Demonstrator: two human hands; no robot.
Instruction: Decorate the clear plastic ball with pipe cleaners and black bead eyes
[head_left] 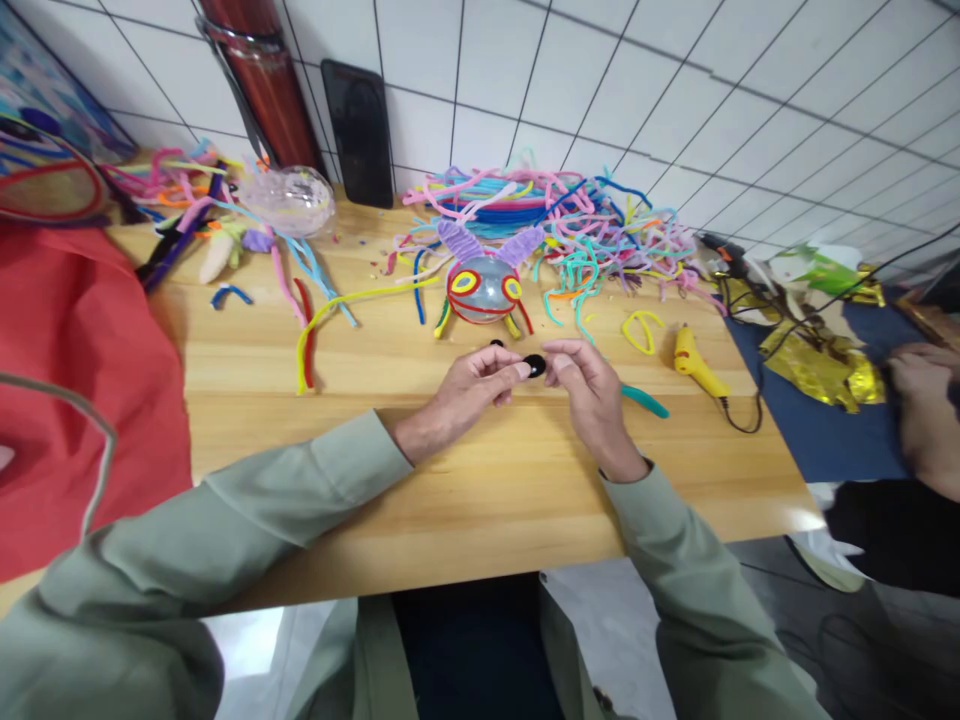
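Observation:
Between thumb and fingers, my left hand (480, 380) pinches a shiny black oval piece (535, 366), perhaps a bead or button. Close against its right side is my right hand (589, 390), thumb and fingertips drawn together; whether they grip the piece or something tiny is hidden. Another small black piece (496, 343) shows just beyond my left fingers. Behind my hands stands a clear ball figure (487, 285) with purple pipe-cleaner ears, yellow eyes ringed in red, and green and yellow legs. A long yellow pipe cleaner (360, 296) reaches left from beside it.
A big heap of coloured pipe cleaners (510, 205) lies along the tiled wall, near a leaning phone (360, 135) and a red flask (262, 90). To the right are a yellow glue gun (697, 365), gold foil (817, 365) and another person's hand (926, 400). Red cloth (90, 400) covers the left.

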